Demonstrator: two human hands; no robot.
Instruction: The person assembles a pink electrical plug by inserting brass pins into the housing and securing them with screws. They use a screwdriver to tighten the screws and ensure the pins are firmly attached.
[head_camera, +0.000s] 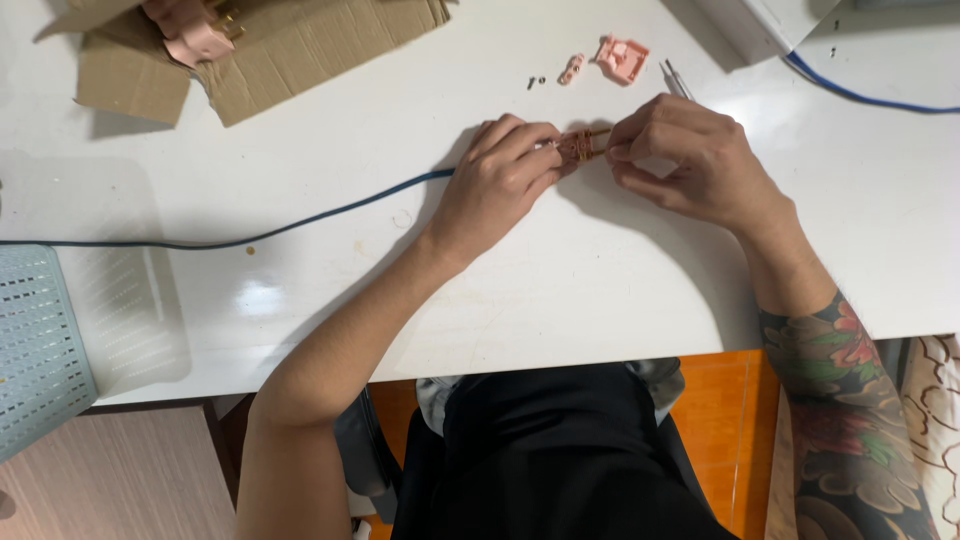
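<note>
A: What does the person have between the hands?

B: A small pink plug part (578, 146), held just above the white tabletop (600, 260), well in from its near edge. The left hand (497, 180) pinches it from the left with closed fingertips; the right hand (680, 155) closes on its right end, thumb and forefinger tight together. A dark blue cable (300, 222) runs from under the left hand away across the tabletop to the left.

A: How does the piece look to handle?

B: Light, by the look of it, and stiff: a moulded plastic body with what seem to be small metal contacts. Its size makes it easy to drop, so a fingertip pinch on the plastic sides suits it better than a full grip. The thin metal parts probably bend if squeezed.

A: And the cable?

B: Limp and flexible; it lies in a loose curve. It likely tugs on the piece if it shifts, so holding near where cable meets plastic, as the left hand does, seems sensible.

A: Anything else close by?

B: Beyond the hands lie a pink housing shell (622, 57), a smaller pink clamp piece (572, 68), two tiny screws (536, 82) and the tip of a screwdriver (676, 80). A piece of torn cardboard (300, 45) sits at the far left with more pink parts on it. The screws look prone to rolling.
</note>
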